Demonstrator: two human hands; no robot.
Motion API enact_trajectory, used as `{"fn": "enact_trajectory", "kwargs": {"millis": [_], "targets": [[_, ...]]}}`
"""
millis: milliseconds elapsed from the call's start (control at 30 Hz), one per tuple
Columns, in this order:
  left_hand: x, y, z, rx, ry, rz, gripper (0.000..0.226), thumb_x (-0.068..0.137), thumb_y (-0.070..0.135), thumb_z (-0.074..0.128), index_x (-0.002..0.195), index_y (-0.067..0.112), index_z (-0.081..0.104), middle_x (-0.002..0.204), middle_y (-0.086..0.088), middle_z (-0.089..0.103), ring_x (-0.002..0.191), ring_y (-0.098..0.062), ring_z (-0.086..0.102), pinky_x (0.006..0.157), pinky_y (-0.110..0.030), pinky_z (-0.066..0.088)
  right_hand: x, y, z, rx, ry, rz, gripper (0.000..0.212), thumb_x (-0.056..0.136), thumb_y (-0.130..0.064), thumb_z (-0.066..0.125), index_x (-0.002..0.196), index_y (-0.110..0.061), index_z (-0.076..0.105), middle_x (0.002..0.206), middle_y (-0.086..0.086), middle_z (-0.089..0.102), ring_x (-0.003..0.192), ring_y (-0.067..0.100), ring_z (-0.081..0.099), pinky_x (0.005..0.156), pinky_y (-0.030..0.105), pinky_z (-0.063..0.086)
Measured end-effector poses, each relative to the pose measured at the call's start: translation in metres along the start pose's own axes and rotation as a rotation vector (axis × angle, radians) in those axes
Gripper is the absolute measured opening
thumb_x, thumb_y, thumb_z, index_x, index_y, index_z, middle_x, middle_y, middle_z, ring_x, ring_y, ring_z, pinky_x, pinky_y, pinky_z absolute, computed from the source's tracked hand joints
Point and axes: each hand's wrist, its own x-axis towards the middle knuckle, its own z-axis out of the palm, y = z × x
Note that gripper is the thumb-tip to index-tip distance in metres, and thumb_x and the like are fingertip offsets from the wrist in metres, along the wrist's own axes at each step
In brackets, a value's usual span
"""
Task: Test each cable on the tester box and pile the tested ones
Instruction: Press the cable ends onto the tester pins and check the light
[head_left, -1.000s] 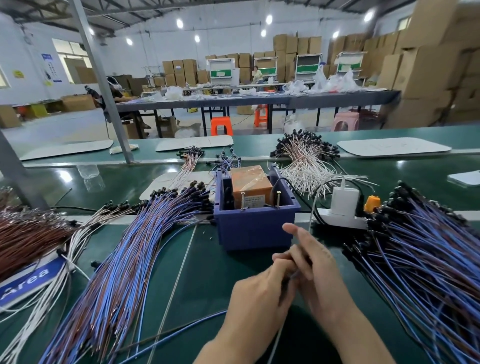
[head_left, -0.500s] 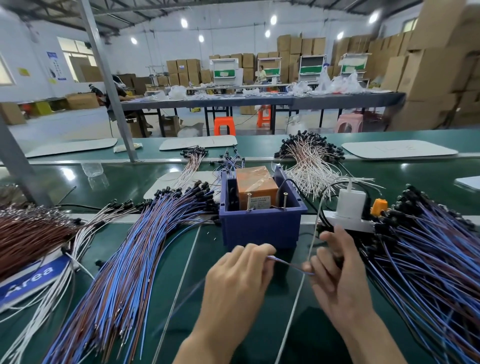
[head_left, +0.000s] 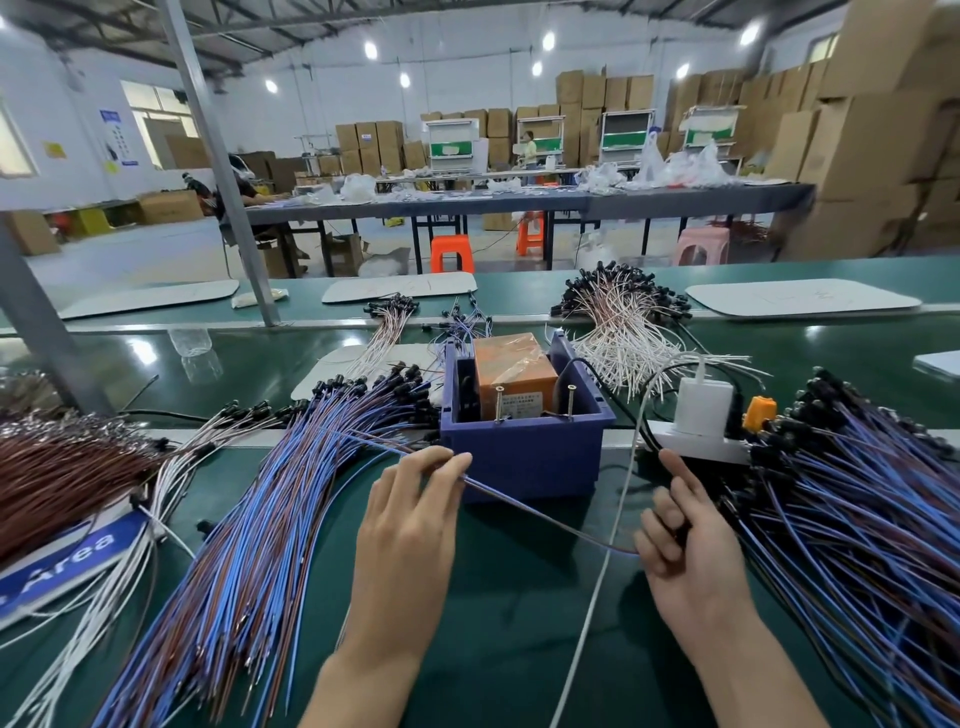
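Note:
A blue plastic bin (head_left: 524, 457) at the centre of the green bench holds the orange tester box (head_left: 511, 371), with two upright screws at its near edge. One thin blue-and-brown cable (head_left: 545, 517) stretches between my hands in front of the bin. My left hand (head_left: 410, 525) pinches it near the bin's left corner. My right hand (head_left: 691, 551) grips its other end in curled fingers. A big fan of blue and brown cables (head_left: 249, 535) lies to the left, another heap (head_left: 857, 525) to the right.
A white power strip (head_left: 701, 441) with a white charger and an orange plug sits right of the bin; a white cord (head_left: 597, 582) runs toward me. Brown cables (head_left: 57, 467) and white cables lie far left. More cable bundles (head_left: 623, 312) lie behind the bin.
My hands have drawn apart, stretching the cable out between them. The left hand moved left toward the cable fan; the right hand moved right toward the other heap.

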Motion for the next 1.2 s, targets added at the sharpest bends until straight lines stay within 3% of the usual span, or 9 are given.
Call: {"fn": "enact_trajectory", "kwargs": {"millis": [167,267,367,533,767,867,967,1067,1200], "targets": [[-0.006,0.015,0.000,-0.206,0.048,0.055,0.021,0.099,0.016,0.058,0.117,0.011,0.069,0.119,0.000,0.062,0.107,-0.020,0.061,0.097,-0.030,0.049,-0.012,0.010,0.009,-0.335,-0.068,-0.108,0.027,0.105,-0.014,0.046,0.106,-0.020,0.073,0.051,-0.005,0.030,0.036,0.007,0.020,0.034,0.018,0.017],[-0.011,0.038,0.004,-0.383,-0.011,0.159,0.022,0.095,0.011,0.062,0.117,0.018,0.064,0.121,0.005,0.063,0.110,-0.016,0.062,0.097,-0.028,0.048,-0.024,0.020,0.016,-0.716,-0.184,-0.326,0.021,0.101,-0.021,0.057,0.103,-0.036,0.071,0.049,-0.009,0.039,0.042,0.010,0.029,0.038,0.021,0.026],[-0.017,0.056,0.014,-0.437,-0.073,0.274,0.021,0.091,0.004,0.068,0.111,0.012,0.069,0.115,0.001,0.067,0.103,-0.019,0.064,0.090,-0.031,0.053,-0.034,0.030,0.020,-0.924,-0.319,-0.432,0.034,0.098,-0.027,0.062,0.118,-0.054,0.058,0.058,0.008,0.062,0.051,0.026,0.051,0.048,0.032,0.045],[-0.018,0.052,0.015,-0.435,-0.122,0.274,0.021,0.087,0.002,0.068,0.107,0.011,0.071,0.105,0.003,0.067,0.096,-0.018,0.058,0.086,-0.027,0.052,-0.033,0.032,0.014,-1.144,-0.413,-0.576,0.063,0.082,-0.040,0.050,0.138,-0.065,0.036,0.058,-0.001,0.047,0.048,0.008,0.039,0.051,0.021,0.036],[-0.020,0.056,0.014,-0.439,-0.091,0.307,0.023,0.085,-0.001,0.071,0.103,0.013,0.071,0.100,0.003,0.067,0.090,-0.021,0.058,0.081,-0.031,0.052,-0.032,0.032,0.009,-1.298,-0.485,-0.640,0.059,0.087,-0.028,0.056,0.133,-0.064,0.046,0.075,-0.023,0.063,0.063,0.004,0.062,0.060,0.017,0.048],[-0.020,0.061,0.013,-0.428,-0.044,0.323,0.025,0.083,-0.002,0.072,0.102,0.015,0.070,0.100,0.002,0.065,0.086,-0.022,0.059,0.078,-0.032,0.052,-0.033,0.033,0.010,-1.289,-0.492,-0.596,0.052,0.084,-0.039,0.049,0.130,-0.062,0.050,0.088,-0.029,0.068,0.077,0.001,0.068,0.068,0.020,0.054],[-0.020,0.059,0.013,-0.400,-0.050,0.237,0.025,0.088,0.009,0.068,0.110,0.019,0.065,0.110,0.002,0.057,0.094,-0.020,0.061,0.080,-0.033,0.052,-0.032,0.036,0.010,-1.304,-0.422,-0.711,0.058,0.089,-0.017,0.064,0.131,-0.055,0.056,0.098,-0.040,0.065,0.086,-0.011,0.066,0.073,0.010,0.050],[-0.018,0.052,0.013,-0.397,-0.089,0.075,0.023,0.093,0.023,0.064,0.116,0.020,0.065,0.117,0.005,0.051,0.101,-0.015,0.060,0.081,-0.032,0.054,-0.032,0.037,0.010,-1.204,-0.384,-0.762,0.050,0.094,-0.020,0.060,0.135,-0.048,0.057,0.116,-0.032,0.067,0.104,-0.007,0.066,0.084,0.020,0.055],[-0.017,0.049,0.016,-0.325,-0.069,0.079,0.018,0.099,0.030,0.059,0.112,0.020,0.064,0.109,0.009,0.058,0.095,-0.012,0.059,0.081,-0.029,0.051,-0.034,0.037,0.011,-1.211,-0.362,-0.815,0.047,0.097,-0.034,0.054,0.139,-0.053,0.049,0.102,-0.017,0.072,0.085,0.004,0.070,0.071,0.032,0.058]]}}
